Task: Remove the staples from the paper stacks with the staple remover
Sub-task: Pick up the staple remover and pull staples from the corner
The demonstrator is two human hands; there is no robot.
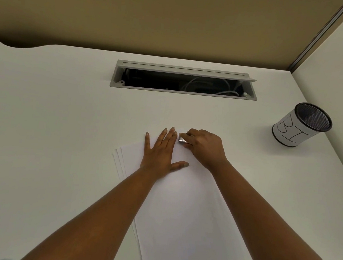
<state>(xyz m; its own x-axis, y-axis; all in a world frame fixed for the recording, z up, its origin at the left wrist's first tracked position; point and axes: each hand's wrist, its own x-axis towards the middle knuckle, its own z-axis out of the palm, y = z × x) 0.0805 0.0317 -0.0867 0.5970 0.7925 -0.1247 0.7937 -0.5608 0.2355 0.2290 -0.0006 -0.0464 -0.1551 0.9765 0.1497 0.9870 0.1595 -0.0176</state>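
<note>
A stack of white paper [181,208] lies on the white desk, its sheets fanned slightly at the left edge. My left hand [160,151] presses flat on the stack's far end, fingers straight and spread. My right hand [203,146] is curled round a small silver staple remover [182,140], holding it at the far right corner of the stack, just beside my left fingertips. No staple can be made out under the tool.
A grey cable hatch [183,79] stands open at the back of the desk [55,110], with white cables inside. A black mesh cup with a white paper label [301,124] sits at the right. A beige partition wall rises behind.
</note>
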